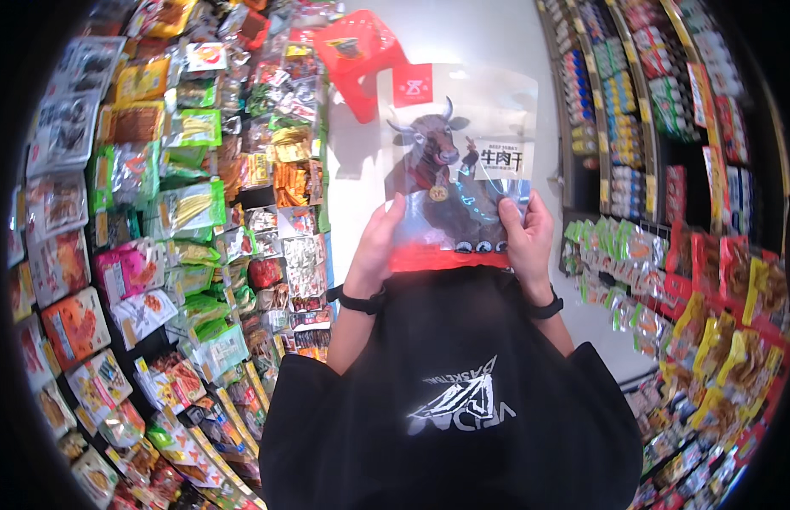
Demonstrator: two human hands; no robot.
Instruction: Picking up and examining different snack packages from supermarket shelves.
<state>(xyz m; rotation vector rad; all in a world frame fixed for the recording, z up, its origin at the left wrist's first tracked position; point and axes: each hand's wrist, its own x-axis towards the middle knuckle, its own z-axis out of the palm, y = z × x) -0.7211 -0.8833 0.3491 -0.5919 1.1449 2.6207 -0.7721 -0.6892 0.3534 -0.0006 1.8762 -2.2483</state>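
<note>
Between both hands I hold a large stand-up pouch of beef jerky (pixel 433 172), its printed front facing up towards me. A cartoon-like bull in dark clothes covers most of it, with a red patch at the upper left and a red band along the bottom. My left hand (pixel 379 236) grips the pouch's lower left edge, thumb on the front. At the lower right edge, my right hand (pixel 529 233) pinches it with the thumb on the front; the fingers behind are partly hidden. Black bands circle both wrists.
Shelves of packaged snacks (pixel 191 210) line the left side. A red plastic shopping basket (pixel 360 57) with a packet in it is on the pale floor (pixel 484 32) beyond the pouch. To the right are shelves of cans and bottles (pixel 618 108) and hanging snack bags (pixel 701 319).
</note>
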